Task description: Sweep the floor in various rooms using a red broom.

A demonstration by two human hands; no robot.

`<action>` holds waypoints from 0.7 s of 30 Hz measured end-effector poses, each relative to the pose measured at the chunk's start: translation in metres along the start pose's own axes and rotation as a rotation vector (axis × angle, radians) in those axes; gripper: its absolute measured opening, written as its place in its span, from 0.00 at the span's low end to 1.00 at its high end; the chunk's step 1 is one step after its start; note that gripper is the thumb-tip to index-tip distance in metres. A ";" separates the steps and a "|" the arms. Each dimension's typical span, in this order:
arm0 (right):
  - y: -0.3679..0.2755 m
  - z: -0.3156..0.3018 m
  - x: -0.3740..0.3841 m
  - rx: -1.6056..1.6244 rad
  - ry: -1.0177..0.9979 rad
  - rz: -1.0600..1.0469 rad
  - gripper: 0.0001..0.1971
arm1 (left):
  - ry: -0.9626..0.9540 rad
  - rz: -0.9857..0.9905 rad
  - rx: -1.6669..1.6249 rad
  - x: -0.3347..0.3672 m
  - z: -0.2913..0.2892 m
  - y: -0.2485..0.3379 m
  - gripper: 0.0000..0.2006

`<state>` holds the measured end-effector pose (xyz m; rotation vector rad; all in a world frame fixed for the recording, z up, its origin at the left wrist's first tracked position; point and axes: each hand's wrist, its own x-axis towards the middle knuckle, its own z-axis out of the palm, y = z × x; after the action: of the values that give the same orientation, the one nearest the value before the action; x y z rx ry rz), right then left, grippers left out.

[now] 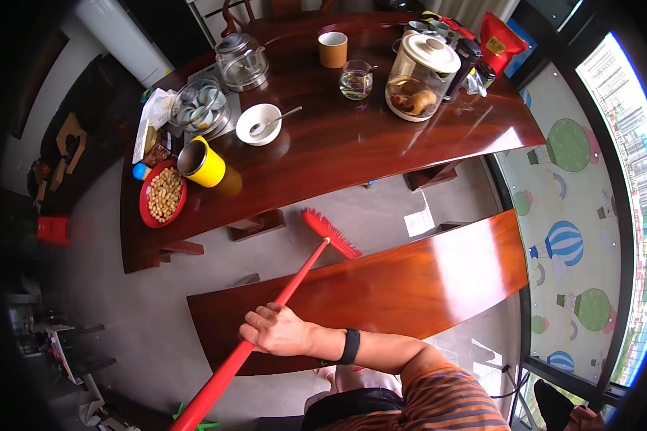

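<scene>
My right hand point(274, 330) is closed around the red handle of a broom point(223, 377), with a black band on the wrist. The handle slants from the lower left over the wooden bench point(388, 287) to the far side. Its red bristled head point(331, 233) lies over the grey floor point(295, 230), in the gap between bench and table. Whether the bristles touch the floor, I cannot tell. My left hand is out of view.
Beyond the bench stands a long glossy wooden table point(316, 151). On it are a red bowl of peanuts point(164, 195), a yellow cup point(207, 167), a white bowl point(259, 124), a glass teapot point(241, 63) and a lidded jar point(418, 79). A window panel with balloon pictures point(564, 244) borders the right.
</scene>
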<state>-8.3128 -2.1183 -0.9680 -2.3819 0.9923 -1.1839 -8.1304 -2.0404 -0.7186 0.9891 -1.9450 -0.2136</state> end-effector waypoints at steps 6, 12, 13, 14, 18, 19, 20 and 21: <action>0.082 -0.068 -0.055 -0.304 -0.105 0.254 0.11 | -0.412 -0.518 -0.323 0.048 0.066 -0.042 0.08; 0.168 -0.117 -0.131 -0.661 -0.005 0.440 0.04 | -0.689 -0.332 -0.616 0.075 0.205 -0.084 0.08; 0.179 -0.128 -0.136 -0.693 0.044 0.454 0.04 | -0.685 -0.327 -0.645 0.081 0.223 -0.082 0.07; 0.191 -0.138 -0.139 -0.723 0.094 0.466 0.06 | -0.680 -0.322 -0.671 0.086 0.241 -0.080 0.07; 0.237 -0.162 -0.162 -0.830 0.179 0.503 0.09 | -0.730 -0.297 -0.673 0.102 0.303 -0.070 0.06; 0.245 -0.166 -0.165 -0.822 0.220 0.505 0.09 | -0.731 -0.269 -0.691 0.104 0.314 -0.065 0.06; 0.253 -0.168 -0.168 -0.813 0.261 0.506 0.09 | -0.732 -0.242 -0.709 0.107 0.323 -0.060 0.06; 0.258 -0.166 -0.171 -0.821 0.265 0.566 0.10 | -0.761 -0.225 -0.685 0.109 0.332 -0.060 0.07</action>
<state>-8.6318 -2.1784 -1.1030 -2.1736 2.4162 -0.9838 -8.3881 -2.2335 -0.8661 0.6914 -2.1382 -1.4518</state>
